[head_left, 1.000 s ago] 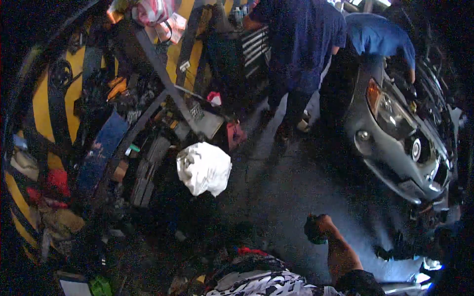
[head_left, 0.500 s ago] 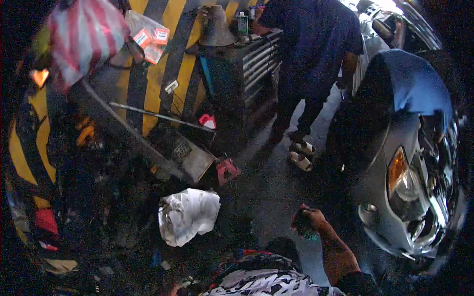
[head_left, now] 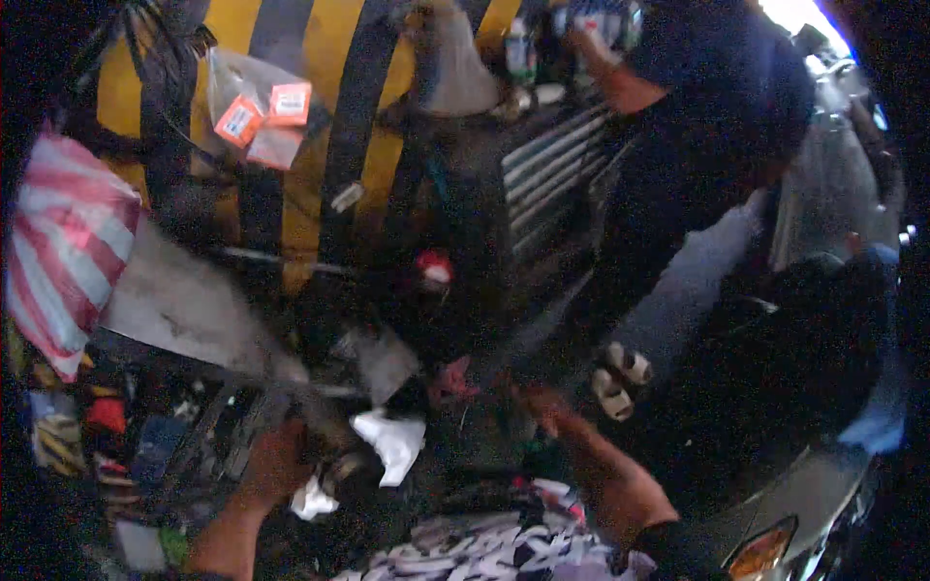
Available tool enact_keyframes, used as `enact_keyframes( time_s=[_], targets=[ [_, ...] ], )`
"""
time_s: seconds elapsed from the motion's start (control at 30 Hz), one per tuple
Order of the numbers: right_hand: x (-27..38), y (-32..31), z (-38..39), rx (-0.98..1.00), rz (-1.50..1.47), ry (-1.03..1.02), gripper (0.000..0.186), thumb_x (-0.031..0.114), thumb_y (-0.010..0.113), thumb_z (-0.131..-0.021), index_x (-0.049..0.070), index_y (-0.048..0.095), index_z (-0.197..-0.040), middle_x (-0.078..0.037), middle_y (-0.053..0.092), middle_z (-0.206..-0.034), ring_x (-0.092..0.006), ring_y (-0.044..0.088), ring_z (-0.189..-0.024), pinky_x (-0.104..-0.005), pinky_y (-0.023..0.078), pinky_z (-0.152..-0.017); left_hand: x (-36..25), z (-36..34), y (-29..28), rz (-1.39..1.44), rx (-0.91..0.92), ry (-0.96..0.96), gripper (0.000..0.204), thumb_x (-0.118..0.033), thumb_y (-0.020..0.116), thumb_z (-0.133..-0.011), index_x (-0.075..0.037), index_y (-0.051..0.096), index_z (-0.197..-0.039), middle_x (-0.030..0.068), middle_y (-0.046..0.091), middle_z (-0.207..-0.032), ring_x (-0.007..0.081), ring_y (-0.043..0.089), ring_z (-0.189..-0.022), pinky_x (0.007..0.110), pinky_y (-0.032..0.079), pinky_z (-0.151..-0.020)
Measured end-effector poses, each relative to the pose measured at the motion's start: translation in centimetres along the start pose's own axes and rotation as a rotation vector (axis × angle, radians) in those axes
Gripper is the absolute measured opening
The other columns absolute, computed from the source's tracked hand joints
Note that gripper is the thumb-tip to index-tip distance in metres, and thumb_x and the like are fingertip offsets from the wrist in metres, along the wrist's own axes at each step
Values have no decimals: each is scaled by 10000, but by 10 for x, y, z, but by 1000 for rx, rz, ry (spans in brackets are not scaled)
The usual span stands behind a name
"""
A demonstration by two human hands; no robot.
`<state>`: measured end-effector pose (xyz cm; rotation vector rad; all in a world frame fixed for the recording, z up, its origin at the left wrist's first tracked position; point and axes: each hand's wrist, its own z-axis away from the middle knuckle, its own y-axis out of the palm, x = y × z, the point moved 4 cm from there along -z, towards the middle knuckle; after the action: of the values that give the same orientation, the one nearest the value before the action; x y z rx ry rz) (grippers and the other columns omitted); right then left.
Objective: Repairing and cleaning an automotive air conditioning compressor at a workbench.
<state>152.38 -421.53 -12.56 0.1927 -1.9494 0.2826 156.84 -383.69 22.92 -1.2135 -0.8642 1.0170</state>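
Note:
My left hand [head_left: 295,438] reaches in at the lower left, beside a crumpled white plastic or paper sheet [head_left: 389,447]. A smaller white piece [head_left: 315,500] shows just below the hand, with a dim brownish thing between the two. The fingers of this hand are too dark and blurred to read. My right hand [head_left: 535,402] stretches forward near the middle, left of a pair of light sandals [head_left: 620,378]. Motion smears its fingers, and I cannot make out anything in them.
A person in dark clothes [head_left: 717,126] stands at a slatted dark cabinet [head_left: 552,174] holding bottles. A car's headlight [head_left: 763,552] is at the lower right. A red-striped bag [head_left: 73,242] sits at left; a clear bag with orange labels [head_left: 266,116] hangs on the striped wall.
The view has swung, shifting the car lower right. My left arm has come in beside the white sheet, which looks smaller. My right hand has moved left and up; its red-green bundle is no longer distinct.

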Motion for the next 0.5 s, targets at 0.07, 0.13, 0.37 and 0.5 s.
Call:
enact_keyframes(
  time_s=[0.07,0.13,0.37,0.5],
  targets=[
    [15,-41,-43,-40,-192,366,644,529,447,-1046,50,467,-1475,-170,563,-1418,-323,544,-1295,-477,417,-1101,-41,-47,-32,-16,124,92,488,-226,788,-727,-42,588,-1133,236,673,-957,485,648,-906,555,531,-782],
    [29,-60,-83,-99,-304,997,616,499,446,-1055,47,465,-1472,-174,566,-1411,-322,552,-1286,-480,424,-1098,-81,-89,-69,-33,136,136,471,-205,792,-700,-41,587,-1091,244,661,-926,494,639,-886,557,523,-759],
    [131,-158,-237,-162,-1425,394,663,561,514,-998,79,483,-1453,-161,573,-1399,-336,562,-1272,-540,440,-1088,-185,-215,-201,51,-33,382,431,-134,775,-630,-57,560,-995,211,611,-898,478,623,-881,548,497,-744],
    [115,-188,-265,-458,-1181,674,690,568,532,-985,82,459,-1470,-176,577,-1390,-355,573,-1265,-562,439,-1095,-218,-289,-215,-6,-128,552,385,-130,749,-641,-72,563,-973,174,598,-887,448,632,-865,529,504,-719]
  ],
)
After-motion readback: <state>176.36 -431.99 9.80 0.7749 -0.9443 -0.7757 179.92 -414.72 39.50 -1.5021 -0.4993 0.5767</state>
